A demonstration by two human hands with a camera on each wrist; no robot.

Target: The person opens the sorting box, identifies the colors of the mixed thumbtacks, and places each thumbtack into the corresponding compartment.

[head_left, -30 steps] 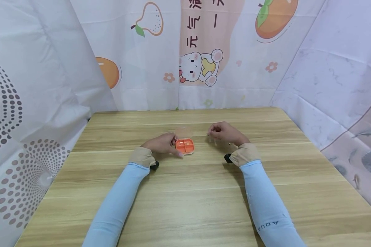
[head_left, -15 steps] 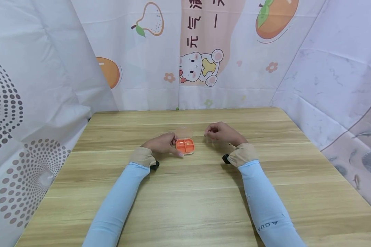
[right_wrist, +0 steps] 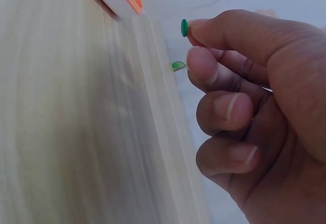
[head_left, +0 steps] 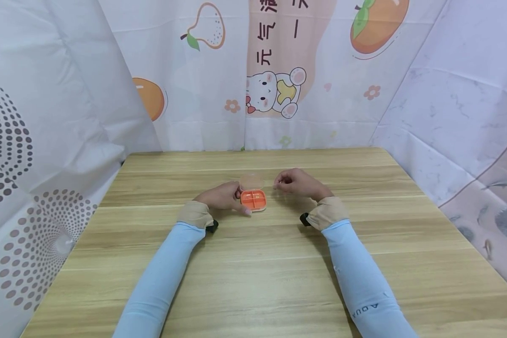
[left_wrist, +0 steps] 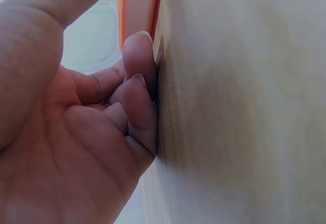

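A small orange pill box (head_left: 253, 201) with divided compartments lies on the wooden table, its clear lid (head_left: 251, 181) swung up at the back. Tiny yellowish bits show in its far compartments. My left hand (head_left: 224, 197) grips the box from the left, thumb along the near side and fingers behind; the fingertips (left_wrist: 138, 51) are right at its orange wall. To the right of the box, my right hand (head_left: 297, 183) hovers over the table. Between thumb and index finger it pinches a green thumbtack (right_wrist: 184, 28), flat round head outward; the other fingers are curled.
The wooden table (head_left: 253, 281) stretches around both forearms. A printed curtain (head_left: 194, 94) hangs along its back edge, with more white cloth at the left and right sides. A black strap piece (head_left: 305, 219) juts from the right wrist.
My right hand has moved left toward the pill box, carrying the thumbtack. The left hand and the box have stayed in place.
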